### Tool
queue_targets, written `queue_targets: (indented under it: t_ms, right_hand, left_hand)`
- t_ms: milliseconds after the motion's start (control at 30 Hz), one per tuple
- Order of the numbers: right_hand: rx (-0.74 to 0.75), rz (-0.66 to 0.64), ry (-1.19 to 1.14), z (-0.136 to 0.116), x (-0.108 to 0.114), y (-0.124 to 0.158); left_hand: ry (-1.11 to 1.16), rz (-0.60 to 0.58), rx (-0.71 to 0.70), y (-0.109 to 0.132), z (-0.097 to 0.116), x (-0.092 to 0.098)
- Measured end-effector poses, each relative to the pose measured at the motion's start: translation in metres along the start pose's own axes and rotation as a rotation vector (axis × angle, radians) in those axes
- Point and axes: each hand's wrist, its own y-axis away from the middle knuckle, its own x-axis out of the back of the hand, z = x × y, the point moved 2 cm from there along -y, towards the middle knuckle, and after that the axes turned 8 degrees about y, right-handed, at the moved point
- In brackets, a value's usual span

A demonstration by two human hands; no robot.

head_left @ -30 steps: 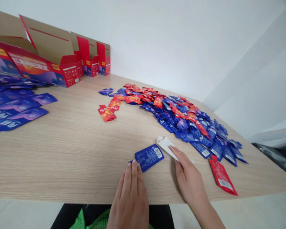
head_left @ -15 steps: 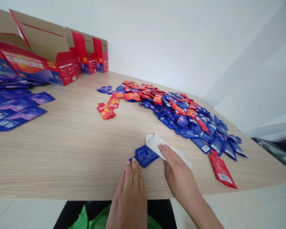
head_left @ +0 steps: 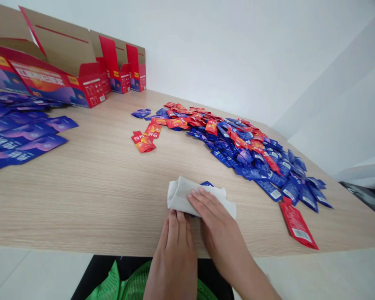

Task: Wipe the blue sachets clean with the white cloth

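Observation:
A white cloth [head_left: 190, 196] lies bunched on the pale wooden table [head_left: 81, 196], close to the near edge. My right hand [head_left: 214, 223] presses down on top of it, fingers together. Under the cloth lies a blue sachet [head_left: 206, 183], with only its far corner showing. My left hand [head_left: 173, 254] rests flat beside the right, its fingertips at the cloth's near edge. The sachet's near end is hidden there.
A spread pile of blue and red sachets [head_left: 240, 150] covers the table's right side, and a lone red sachet [head_left: 296, 227] lies near the edge. Small red sachets [head_left: 143, 141] sit left of the pile. Blue sachets [head_left: 21, 137] lie far left, below open red cartons [head_left: 59, 71].
The white cloth has slid left and now covers the blue sachet. My right hand has moved left with it, coming next to my left hand.

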Motion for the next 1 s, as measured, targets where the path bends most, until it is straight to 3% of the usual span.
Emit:
queue_targets:
  t_ms: [167, 233, 300, 367, 433, 533, 633, 833, 900, 1000]
  right_hand:
    - [-0.274, 0.049, 0.130, 0.066, 0.020, 0.021]
    - [-0.360, 0.048, 0.168, 0.079, 0.030, 0.025]
    - [-0.401, 0.074, 0.146, 0.074, 0.037, 0.024]
    - [-0.345, 0.126, 0.068, 0.051, 0.039, 0.017]
    - [-0.196, 0.130, -0.024, 0.020, 0.033, 0.007]
    - [0.016, -0.005, -0.076, -0.011, 0.017, -0.005]
    - [-0.033, -0.018, -0.038, 0.004, 0.009, -0.004]
    - [-0.364, 0.062, 0.125, 0.081, 0.029, 0.022]
    - [-0.414, 0.078, 0.125, 0.084, 0.036, 0.025]
    - [-0.337, 0.126, -0.005, 0.055, 0.037, 0.019]
  left_hand:
    - [0.047, -0.016, 0.036, 0.001, 0.001, 0.005]
    - [0.052, -0.016, 0.046, 0.002, 0.003, 0.005]
    - [0.063, -0.022, 0.054, 0.002, 0.005, 0.004]
    - [0.079, -0.038, 0.065, 0.002, 0.006, 0.003]
    - [0.087, -0.066, 0.073, 0.001, 0.006, 0.003]
    - [0.065, -0.087, 0.070, -0.001, 0.005, 0.005]
    - [0.043, -0.075, 0.041, 0.000, 0.003, 0.008]
    - [0.060, -0.043, 0.039, 0.003, 0.002, 0.008]
    - [0.061, -0.027, 0.046, 0.003, 0.003, 0.008]
    - [0.055, -0.019, 0.056, 0.001, 0.004, 0.008]
